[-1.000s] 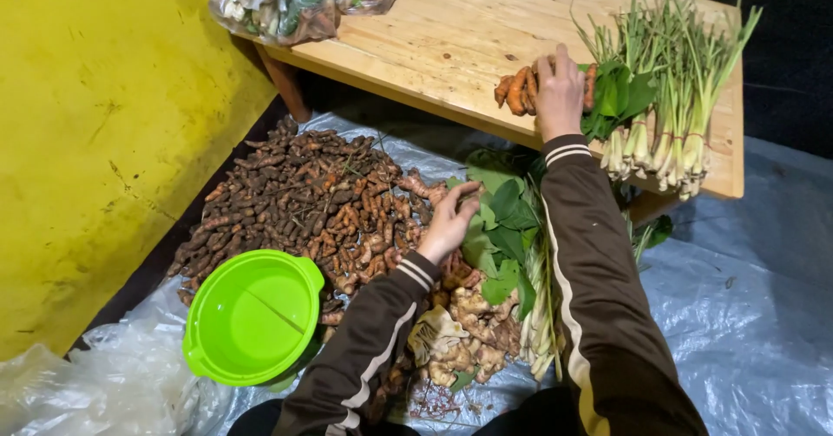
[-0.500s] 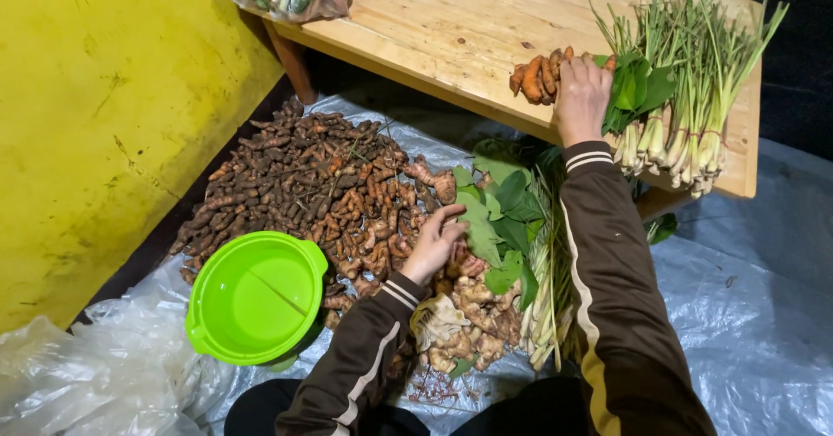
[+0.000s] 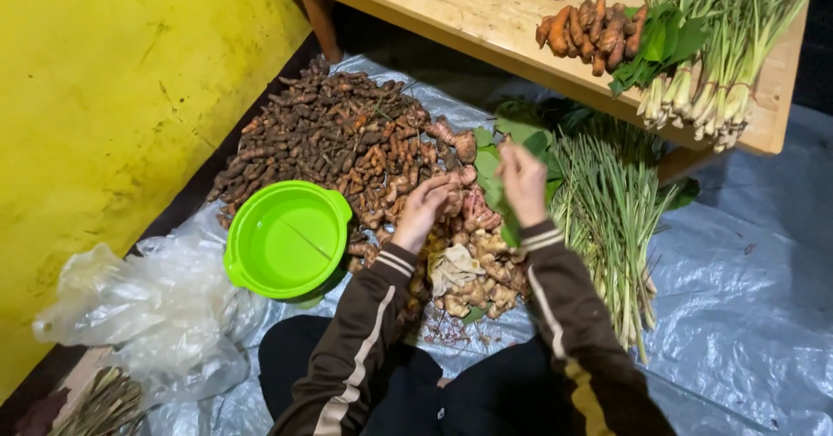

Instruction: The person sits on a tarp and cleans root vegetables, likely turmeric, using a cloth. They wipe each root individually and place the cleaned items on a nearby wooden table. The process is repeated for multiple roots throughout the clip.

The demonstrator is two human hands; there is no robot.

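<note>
Both hands worked in the roots (image 3: 382, 154) heaped on the floor sheet. The left hand (image 3: 427, 206) pinched a pinkish piece; the right hand (image 3: 523, 178) curled beside it, grip unclear. Roots looked firm, knobbly, light, best pinched mid-body.

Yellow wall (image 3: 104, 98) at left, scuffed, stained; dark strip of floor (image 3: 186, 202) along its base; grey plastic sheet (image 3: 746, 297) spread over ground; pale wooden table (image 3: 468, 2) at top, brown leg (image 3: 319, 21) underneath; dim light
</note>
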